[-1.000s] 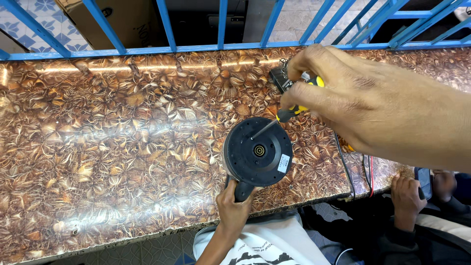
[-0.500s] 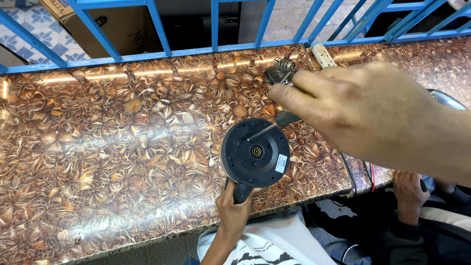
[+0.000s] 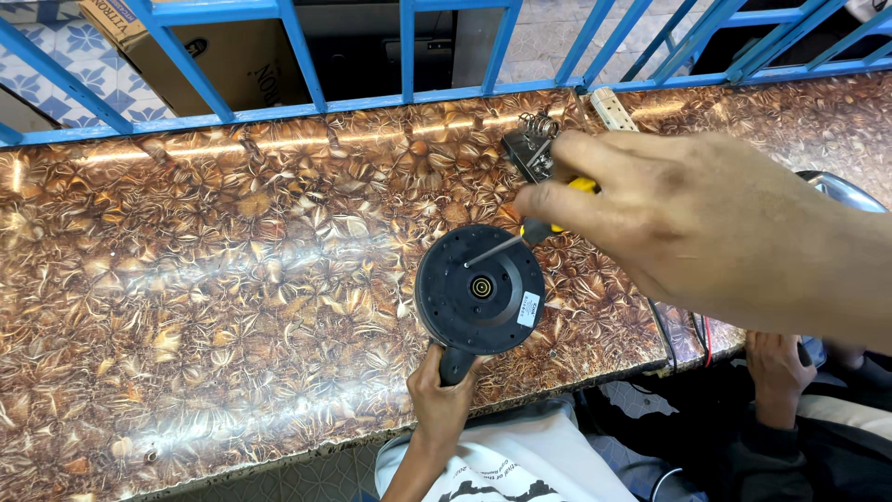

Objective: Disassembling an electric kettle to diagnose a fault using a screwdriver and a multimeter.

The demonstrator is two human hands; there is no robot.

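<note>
Right hand (image 3: 706, 223) fingers (image 3: 557, 200) closed on yellow-handled screwdriver (image 3: 520, 237), tip on black round appliance base (image 3: 479, 288); left hand (image 3: 441, 395) grips its handle (image 3: 455, 361). Metal part (image 3: 528, 149) behind on surface (image 3: 204, 279).

- Bright, even daylight; a long band of glare runs along the far edge of the glossy brown counter (image 3: 186, 279).
- Soft sheen mid-surface.
- The right hand (image 3: 706, 223), close to the lens, looks oversized and slightly soft.
- Shadows are faint.

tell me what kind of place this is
Probably a small appliance repair stall or workshop counter, though that is a guess. The right hand works a yellow-handled screwdriver on the round black underside of an appliance, steadied by the left hand, on a brown patterned countertop behind blue railings.
</note>
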